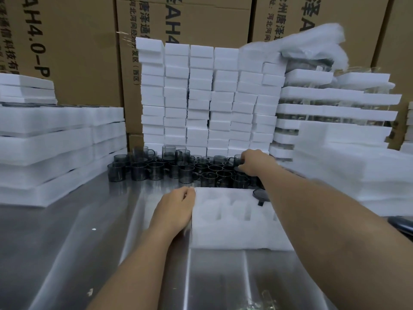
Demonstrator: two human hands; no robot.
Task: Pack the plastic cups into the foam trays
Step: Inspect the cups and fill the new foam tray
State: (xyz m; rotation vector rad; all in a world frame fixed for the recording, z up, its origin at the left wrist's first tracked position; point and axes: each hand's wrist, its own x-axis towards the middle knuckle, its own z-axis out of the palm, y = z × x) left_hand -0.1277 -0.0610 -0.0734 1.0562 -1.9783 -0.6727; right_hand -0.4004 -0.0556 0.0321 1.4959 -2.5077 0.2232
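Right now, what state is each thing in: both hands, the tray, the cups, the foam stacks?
left hand, holds the foam tray by its left edge
right hand, grips a rear cup in the cluster
foam tray, flat on the table, visible pockets mostly empty
seated cup, sunk in the tray's far right pocket
loose cups, upright, clustered behind the tray
foam blocks, stacked in columns at the back

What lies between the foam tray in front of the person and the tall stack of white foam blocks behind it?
In the head view, the group of dark cups stands there, and the right hand grips one.
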